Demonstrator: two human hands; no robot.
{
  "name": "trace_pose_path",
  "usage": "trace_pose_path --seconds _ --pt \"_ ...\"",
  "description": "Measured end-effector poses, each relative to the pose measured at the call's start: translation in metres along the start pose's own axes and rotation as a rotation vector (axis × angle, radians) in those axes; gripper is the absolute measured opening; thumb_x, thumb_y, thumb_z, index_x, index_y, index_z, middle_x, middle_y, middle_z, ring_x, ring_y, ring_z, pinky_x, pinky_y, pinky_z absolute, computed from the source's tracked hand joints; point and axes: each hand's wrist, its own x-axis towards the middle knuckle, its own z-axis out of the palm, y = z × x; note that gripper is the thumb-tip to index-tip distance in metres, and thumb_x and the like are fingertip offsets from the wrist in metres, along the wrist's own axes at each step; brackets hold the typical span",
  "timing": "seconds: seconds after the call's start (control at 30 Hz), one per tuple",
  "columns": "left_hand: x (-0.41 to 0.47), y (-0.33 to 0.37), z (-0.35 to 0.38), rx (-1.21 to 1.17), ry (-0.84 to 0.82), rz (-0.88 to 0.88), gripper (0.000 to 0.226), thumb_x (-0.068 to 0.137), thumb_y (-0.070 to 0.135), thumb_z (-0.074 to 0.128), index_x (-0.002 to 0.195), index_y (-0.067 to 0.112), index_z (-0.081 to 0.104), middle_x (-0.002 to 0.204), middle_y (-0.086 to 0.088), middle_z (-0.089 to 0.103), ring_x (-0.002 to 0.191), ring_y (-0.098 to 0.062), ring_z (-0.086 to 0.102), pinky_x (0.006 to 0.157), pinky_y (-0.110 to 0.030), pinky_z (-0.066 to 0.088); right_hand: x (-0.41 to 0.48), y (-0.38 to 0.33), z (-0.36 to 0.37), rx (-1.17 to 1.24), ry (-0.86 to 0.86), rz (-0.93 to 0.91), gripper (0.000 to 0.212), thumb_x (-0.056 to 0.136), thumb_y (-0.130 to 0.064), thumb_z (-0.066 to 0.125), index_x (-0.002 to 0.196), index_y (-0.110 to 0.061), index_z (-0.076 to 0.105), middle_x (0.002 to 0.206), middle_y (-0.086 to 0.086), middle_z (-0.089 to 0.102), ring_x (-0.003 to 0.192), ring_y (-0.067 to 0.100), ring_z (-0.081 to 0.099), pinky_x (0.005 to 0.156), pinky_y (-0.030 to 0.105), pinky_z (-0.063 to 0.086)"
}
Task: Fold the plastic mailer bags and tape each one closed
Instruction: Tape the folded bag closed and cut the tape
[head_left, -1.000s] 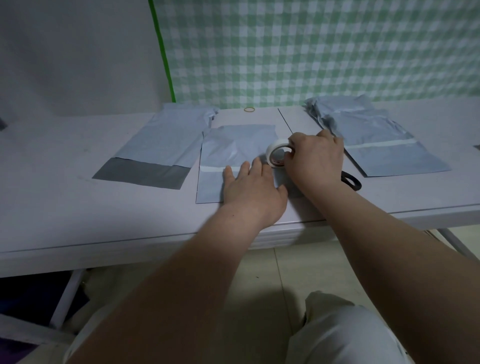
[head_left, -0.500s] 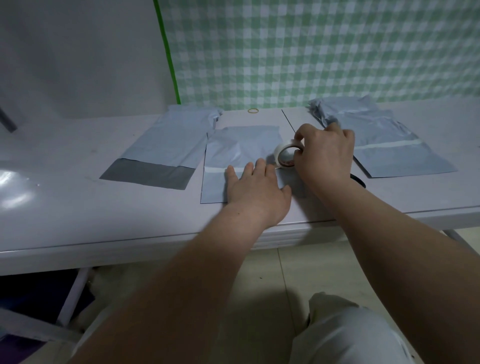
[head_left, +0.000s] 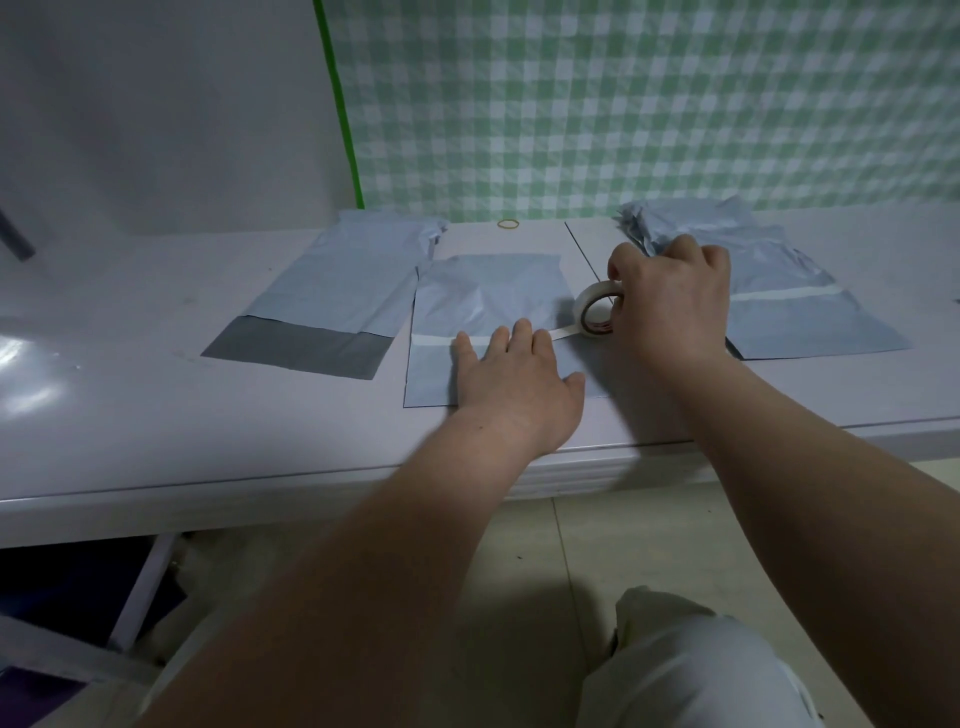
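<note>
A folded pale blue mailer bag (head_left: 478, 306) lies flat in the middle of the white table (head_left: 156, 415). A strip of white tape runs across it. My left hand (head_left: 511, 382) presses flat on the bag's near part, fingers spread over the tape line. My right hand (head_left: 670, 299) grips a roll of white tape (head_left: 597, 312) just right of the bag. A short length of tape stretches from the roll to the bag under my left fingers.
A flat mailer with a dark grey flap (head_left: 332, 306) lies to the left. A pile of mailers (head_left: 769, 291) sits on the right, its top one taped. A yellow rubber band (head_left: 508, 224) lies near the green checked backdrop. My knee (head_left: 691, 670) shows below the table edge.
My right hand has pulled the tape roll to the right, away from my left hand, drawing out a strip of tape. The scissors seen by my right wrist are now hidden.
</note>
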Motion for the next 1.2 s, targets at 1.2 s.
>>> trace_pose_path --seconds 1.2 --pt "0.006 0.018 -0.001 -0.007 0.022 0.029 0.071 0.095 0.057 0.022 0.152 0.016 0.013 0.16 -0.008 0.008 0.147 -0.026 0.007 0.117 -0.051 0.001 -0.002 0.006 0.002 0.132 -0.054 0.081 0.023 0.083 -0.009 0.056 0.104 -0.015 0.061 0.084 0.013 0.067 0.099 0.033 0.054 0.085 0.036 0.028"
